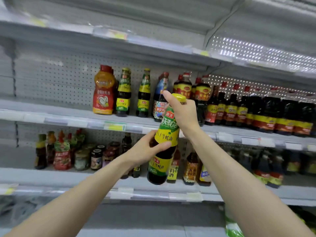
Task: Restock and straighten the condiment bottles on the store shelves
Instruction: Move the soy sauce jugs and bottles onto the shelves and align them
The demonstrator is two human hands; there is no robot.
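A dark oyster sauce bottle (164,146) with a yellow cap and yellow-green labels is held up in front of the shelves, slightly tilted. My left hand (147,149) grips its middle, thumb across the label. My right hand (181,112) grips its neck just under the cap, index finger raised. Two matching bottles (123,93) (143,94) stand upright on the middle shelf (56,112), right of an orange-red sauce bottle (103,90). There is a gap between those two bottles.
Dark soy sauce bottles (266,113) fill the middle shelf to the right. The lower shelf (51,177) carries jars, small sauce bottles and cooking wine bottles (189,168). The middle shelf's left part is bare. A green package (234,228) shows at bottom right.
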